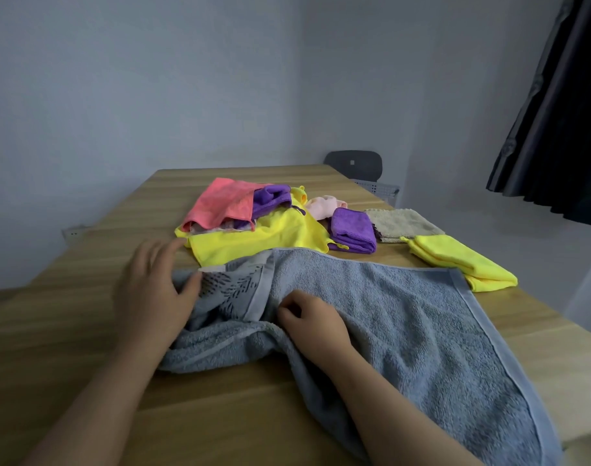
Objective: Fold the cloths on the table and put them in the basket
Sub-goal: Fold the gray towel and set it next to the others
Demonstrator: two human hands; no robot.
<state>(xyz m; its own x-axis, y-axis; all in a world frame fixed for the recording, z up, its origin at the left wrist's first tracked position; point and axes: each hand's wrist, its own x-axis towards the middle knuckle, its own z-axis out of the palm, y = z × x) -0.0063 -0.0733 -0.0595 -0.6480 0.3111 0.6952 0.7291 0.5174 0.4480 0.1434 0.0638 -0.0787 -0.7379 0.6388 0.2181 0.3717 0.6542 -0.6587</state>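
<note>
Here the grey-blue towel (pixel 405 314) lies rumpled across the lower middle of the frame on the bench (pixel 68 331), its lower right end running toward the bench's near edge; the left hand (pixel 156 290) rests flat and loose-fingered on the bunched left end while the right hand (pixel 307 317) pinches a ridge of fabric in curled fingers. The likely trouble is that this trailing end drags the towel askew once the pinch lifts, or that the far edge, overlapping the yellow cloth (pixel 263 240), pulls it into the fold. No basket shows.
</note>
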